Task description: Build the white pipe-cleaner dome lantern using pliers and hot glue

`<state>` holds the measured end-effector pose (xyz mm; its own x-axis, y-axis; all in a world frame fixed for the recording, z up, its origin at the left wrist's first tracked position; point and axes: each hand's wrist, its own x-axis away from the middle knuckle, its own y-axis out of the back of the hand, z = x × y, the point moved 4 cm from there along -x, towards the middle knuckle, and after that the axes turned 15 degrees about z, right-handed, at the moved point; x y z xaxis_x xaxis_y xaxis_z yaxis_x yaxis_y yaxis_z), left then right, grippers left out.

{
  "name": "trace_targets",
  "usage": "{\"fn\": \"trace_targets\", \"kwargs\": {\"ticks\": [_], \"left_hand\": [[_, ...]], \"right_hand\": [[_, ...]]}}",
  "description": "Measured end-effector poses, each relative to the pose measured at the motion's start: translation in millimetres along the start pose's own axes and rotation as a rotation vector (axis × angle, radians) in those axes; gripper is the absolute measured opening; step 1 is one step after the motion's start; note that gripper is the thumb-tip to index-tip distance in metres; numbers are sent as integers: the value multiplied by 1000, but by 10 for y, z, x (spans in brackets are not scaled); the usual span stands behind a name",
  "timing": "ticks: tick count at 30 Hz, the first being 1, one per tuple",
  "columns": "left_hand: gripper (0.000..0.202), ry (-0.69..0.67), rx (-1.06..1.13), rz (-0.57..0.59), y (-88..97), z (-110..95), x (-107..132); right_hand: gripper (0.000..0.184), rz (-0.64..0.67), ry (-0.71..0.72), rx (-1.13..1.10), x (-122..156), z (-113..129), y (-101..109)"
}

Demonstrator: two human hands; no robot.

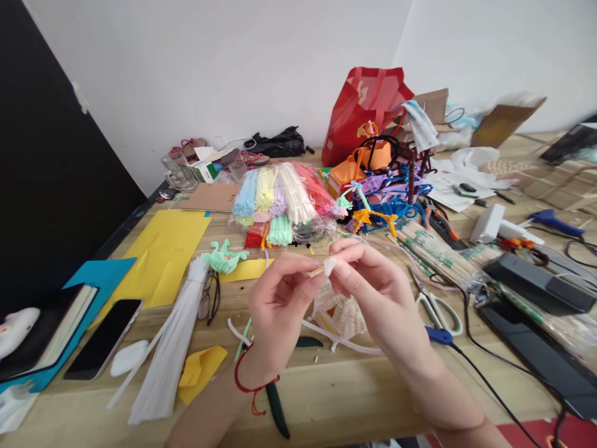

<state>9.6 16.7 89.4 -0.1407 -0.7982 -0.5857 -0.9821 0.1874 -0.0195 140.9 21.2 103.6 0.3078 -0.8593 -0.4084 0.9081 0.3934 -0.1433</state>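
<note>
Both hands meet above the middle of the table. My left hand (282,298), with a red string bracelet at the wrist, pinches a short, pale wooden-looking stick (316,272) between thumb and forefinger. At the stick's end, a small white scrap (329,266) is pinched in my right hand (373,286); its material is too small to make out. Behind and below the fingers, partly hidden, lies a cream fuzzy piece (347,317) on the table. White pipe cleaners (359,347) and a dark green blade-shaped item (278,410) lie under my hands.
On the left are a bundle of white strips (172,348), a phone (103,339) and yellow sheets (163,249). Bagged coloured pipe cleaners (284,196) and a red bag (359,118) stand behind. Scissors (436,308), a blue-handled corded tool (438,336) and pliers (441,224) lie right.
</note>
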Motion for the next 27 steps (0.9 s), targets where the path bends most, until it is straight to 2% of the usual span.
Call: {"fn": "trace_targets", "kwargs": {"ticks": [3,6,8,12,15,18,21,23,25,27], "left_hand": [[9,-52,-57,-7,51,-23,-6],[10,-11,-51,-5,108,-21,-4],[8,20,-53,4,142,-35,-8],[3,60,-100,6,191,-108,-29],[2,112,-119,20,195,-143,-45],[2,141,-103,36,181,-154,-48],[4,155,-50,61,164,-152,-46],[7,160,-16,92,156,-151,-51],[9,161,2,134,154,-148,-69],[6,168,22,173,160,-132,-96]], "right_hand": [[5,59,-9,-33,-10,24,-14],[2,98,-13,84,0,56,0],[9,115,42,267,8,97,15],[33,147,290,783,20,199,0],[22,198,405,1015,15,204,-30],[15,219,408,1115,2,171,-39],[15,241,352,1068,3,155,-41],[16,279,279,925,12,155,-40],[20,312,121,686,13,127,-23],[28,341,-107,328,13,42,-3]]}}
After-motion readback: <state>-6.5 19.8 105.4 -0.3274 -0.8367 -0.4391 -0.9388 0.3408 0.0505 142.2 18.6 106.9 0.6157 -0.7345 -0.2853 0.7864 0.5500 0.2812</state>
